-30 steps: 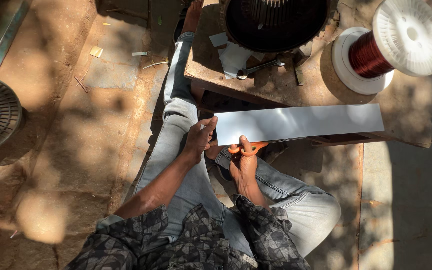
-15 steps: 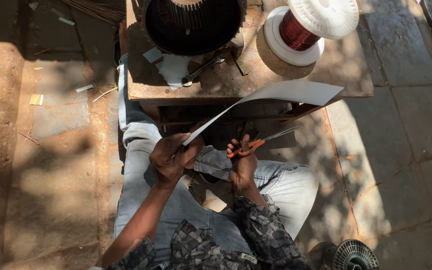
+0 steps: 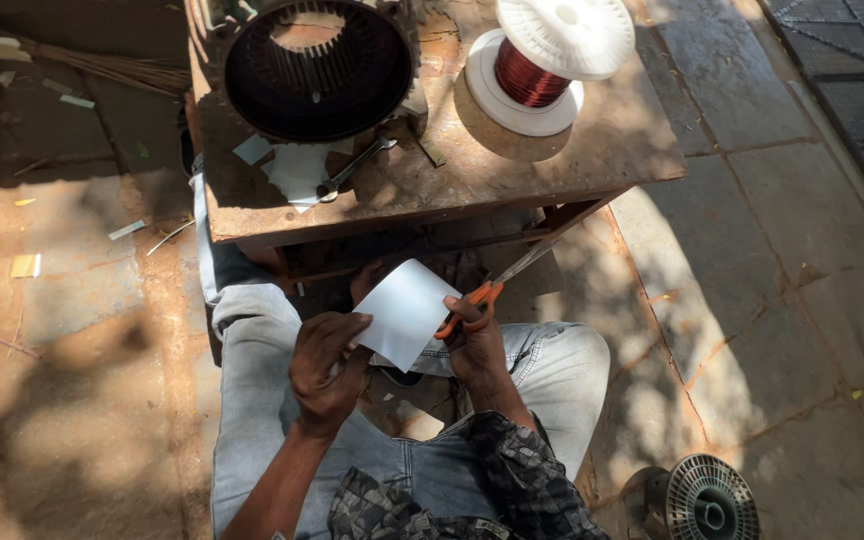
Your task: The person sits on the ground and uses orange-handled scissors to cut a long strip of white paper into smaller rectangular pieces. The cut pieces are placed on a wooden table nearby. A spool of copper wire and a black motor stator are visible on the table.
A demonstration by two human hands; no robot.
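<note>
My left hand grips the lower left corner of a white sheet of paper, held over my lap. My right hand is closed in the orange handles of a pair of scissors, whose blades point up and right toward the underside of the table, just right of the sheet. I sit on the ground in grey jeans, legs under the table.
A worn wooden table stands in front, bearing a dark motor stator, a white spool of copper wire, paper scraps and a metal tool. A fan cover lies at the lower right on stone paving.
The long sheet that stretched right across the table front is gone; only a short piece stays in my left hand. The view has shifted, and the scissors now sit right of the piece.
</note>
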